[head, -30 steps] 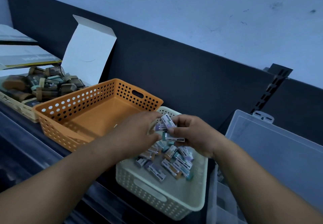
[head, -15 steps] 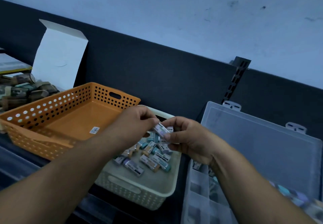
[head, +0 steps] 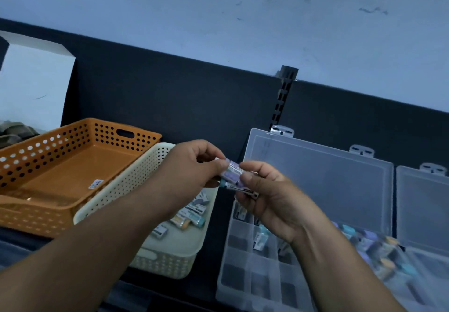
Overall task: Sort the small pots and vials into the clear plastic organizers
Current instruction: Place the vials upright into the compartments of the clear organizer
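My left hand point(head: 192, 165) and my right hand point(head: 269, 195) meet in mid-air, both gripping a small bundle of labelled vials point(head: 233, 176) with lilac and teal caps. They hover between the cream basket point(head: 136, 182) and the clear plastic organizer point(head: 245, 263). Several more vials point(head: 192, 212) lie in the cream basket's right end. The organizer's lid point(head: 318, 180) stands open; a few vials point(head: 261, 238) sit in its compartments, more at its right side point(head: 379, 248). My right forearm hides part of the organizer.
An orange perforated basket point(head: 73, 141) with only a sticker inside stands left of the cream one. A white box flap point(head: 34, 80) rises at far left. A second clear organizer point(head: 422, 204) lies at the right edge. A dark panel and wall stand behind.
Both hands have moved right with the vials, from over the cream basket toward the organizer. The view has swung right, so the organizers show more and the brown pots at left have nearly left view.
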The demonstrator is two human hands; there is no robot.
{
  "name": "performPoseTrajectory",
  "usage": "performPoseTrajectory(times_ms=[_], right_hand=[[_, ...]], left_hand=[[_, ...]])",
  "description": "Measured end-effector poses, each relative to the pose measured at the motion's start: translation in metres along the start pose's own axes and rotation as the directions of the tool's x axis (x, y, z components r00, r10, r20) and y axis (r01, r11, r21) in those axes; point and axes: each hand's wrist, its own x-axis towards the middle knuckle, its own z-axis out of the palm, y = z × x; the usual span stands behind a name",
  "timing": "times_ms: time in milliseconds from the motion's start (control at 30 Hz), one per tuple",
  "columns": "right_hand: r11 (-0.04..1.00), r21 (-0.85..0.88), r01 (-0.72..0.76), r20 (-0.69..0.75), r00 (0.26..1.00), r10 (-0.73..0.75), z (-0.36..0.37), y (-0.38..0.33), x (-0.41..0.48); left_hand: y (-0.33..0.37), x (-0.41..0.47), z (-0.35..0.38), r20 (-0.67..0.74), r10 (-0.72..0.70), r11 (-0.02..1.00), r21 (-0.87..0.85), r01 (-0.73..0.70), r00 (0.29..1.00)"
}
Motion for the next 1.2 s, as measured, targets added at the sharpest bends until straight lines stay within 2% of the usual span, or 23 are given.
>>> performPoseTrajectory(times_ms=[133, 233, 333, 433, 567, 700, 800, 1033, 1100, 1200], right_hand=[[0.997, 0.081, 0.018, -0.068, 0.998, -0.013, -0.015, 0.003, -0.013], [0.993, 0.102, 0.052, -0.136, 0.99, -0.038, -0.025, 0.0, -0.023], [0.99, 0.106, 0.091, -0.188, 0.98, -0.07, -0.036, -0.006, -0.034], [0.988, 0.094, 0.119, -0.238, 0.967, -0.094, -0.046, -0.012, -0.043], [0.989, 0.064, 0.132, -0.27, 0.957, -0.11, -0.057, -0.015, -0.053], [0.99, 0.026, 0.139, -0.267, 0.955, -0.127, -0.063, -0.012, -0.059], [0.99, -0.003, 0.138, -0.263, 0.955, -0.134, -0.066, -0.011, -0.063], [0.99, -0.032, 0.136, -0.257, 0.956, -0.139, -0.073, -0.01, -0.07], [0.99, -0.037, 0.132, -0.256, 0.957, -0.138, -0.074, -0.009, -0.07], [0.991, -0.033, 0.132, -0.257, 0.957, -0.136, -0.075, -0.008, -0.07]], left_hand=[[0.004, -0.002, 0.015, -0.003, -0.054, 0.982, -0.182, 0.052, 0.999], [0.005, -0.002, 0.018, -0.047, -0.043, 0.984, -0.174, 0.034, 0.998], [0.003, -0.002, 0.017, -0.084, 0.012, 0.999, -0.031, -0.014, 0.996], [0.003, -0.004, 0.021, -0.03, 0.074, 0.982, 0.178, -0.067, 0.997], [-0.003, -0.004, 0.034, 0.118, 0.085, 0.88, 0.457, -0.131, 0.989], [-0.009, -0.006, 0.047, 0.275, 0.01, 0.768, 0.614, -0.184, 0.961], [-0.013, -0.006, 0.057, 0.326, -0.012, 0.703, 0.675, -0.224, 0.945], [-0.016, -0.001, 0.061, 0.339, 0.028, 0.592, 0.752, -0.289, 0.94], [-0.017, 0.0, 0.06, 0.342, 0.035, 0.593, 0.749, -0.295, 0.939], [-0.018, 0.001, 0.057, 0.311, 0.02, 0.677, 0.695, -0.242, 0.95]])
